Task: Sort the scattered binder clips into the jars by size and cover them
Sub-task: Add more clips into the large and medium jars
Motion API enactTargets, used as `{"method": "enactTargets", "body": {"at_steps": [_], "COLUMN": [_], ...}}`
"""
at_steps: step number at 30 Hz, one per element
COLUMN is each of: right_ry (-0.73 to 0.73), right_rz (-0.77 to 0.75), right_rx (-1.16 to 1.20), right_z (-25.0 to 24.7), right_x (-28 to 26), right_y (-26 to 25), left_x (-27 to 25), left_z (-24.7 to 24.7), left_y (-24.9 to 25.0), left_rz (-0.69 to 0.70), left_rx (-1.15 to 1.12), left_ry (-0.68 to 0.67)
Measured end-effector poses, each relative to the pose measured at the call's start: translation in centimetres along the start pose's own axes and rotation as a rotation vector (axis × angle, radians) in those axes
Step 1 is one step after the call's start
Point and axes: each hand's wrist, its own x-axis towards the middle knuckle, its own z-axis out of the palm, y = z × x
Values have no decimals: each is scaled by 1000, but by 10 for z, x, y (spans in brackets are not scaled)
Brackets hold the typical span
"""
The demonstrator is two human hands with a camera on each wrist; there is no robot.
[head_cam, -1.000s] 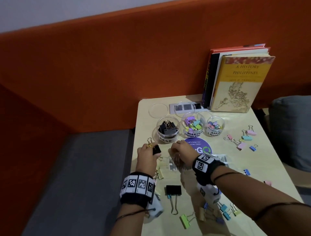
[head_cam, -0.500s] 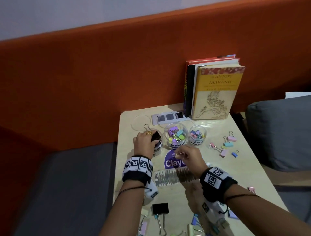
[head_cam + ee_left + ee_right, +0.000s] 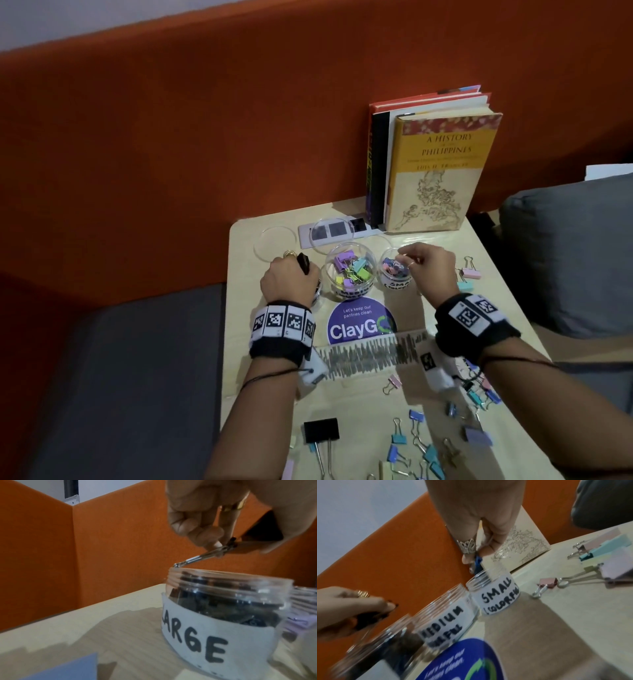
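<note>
Having reached jars (moments ago short), right hand (image 3: 430,265), left hand (image 3: 289,279)

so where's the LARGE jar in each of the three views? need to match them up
Head: LARGE jar sits left of the jar row, mostly hidden under the left hand.
Left wrist: fills lower right, label facing the camera, black clip held just above its rim.
Right wrist: blurred, lower left.
Shared landmark: the MEDIUM jar beside it, at the right edge in the left wrist view, labelled in the right wrist view.
</note>
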Motion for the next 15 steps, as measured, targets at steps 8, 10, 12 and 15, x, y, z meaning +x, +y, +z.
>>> {"method": "enactTargets", "body": {"at_steps": [8, 10, 12, 15], "right_ry": [-170, -174, -245, -370], "right_rz": [-96, -195, -301, -415], "right_rx": [-247, -242, -186, -159], "right_z": [-2, -1, 7, 30], "right_x": [13, 5, -4, -11], "right_y": [-1, -11, -27, -44], "left_x": [7, 10, 13, 15], "left_z": [5, 2, -2, -9], "left_y": [2, -2, -7, -11], "left_rz": [-39, -23, 39, 92], "left_rx": [-26, -75, -81, -66], "left_ry": [-153, -225, -296, -318]}}
